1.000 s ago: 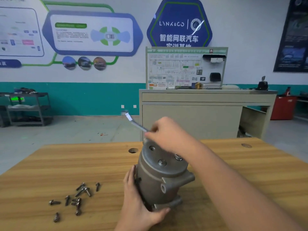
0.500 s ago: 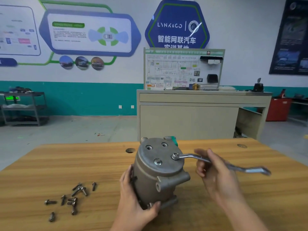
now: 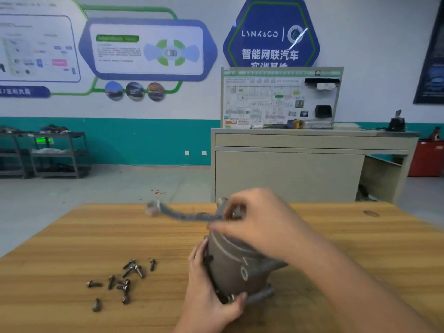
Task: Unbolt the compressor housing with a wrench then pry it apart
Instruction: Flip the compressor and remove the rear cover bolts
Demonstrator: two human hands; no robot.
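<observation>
A grey metal compressor housing (image 3: 236,265), round like a fat can, stands on the light brown wooden table (image 3: 72,236), near the middle of it. The left hand (image 3: 209,299) is wrapped around the lower left side of the housing, with the thumb curled under its front edge, so it grips the housing tight. The right hand (image 3: 262,222) is over the top of the housing and hides most of the top. Its fingers are closed around one end of a long silver metal wrench (image 3: 182,213). The wrench sticks out to the left from the top of the housing and looks blurry, and its far end hangs over the table. It is too blurry to tell if the wrench sits on a bolt. A little pile of small dark metal bolts (image 3: 120,282) lies loose on the table, well to the left of the housing and not touching it. Far behind the housing stands a big beige cabinet desk (image 3: 288,169) on the floor.
</observation>
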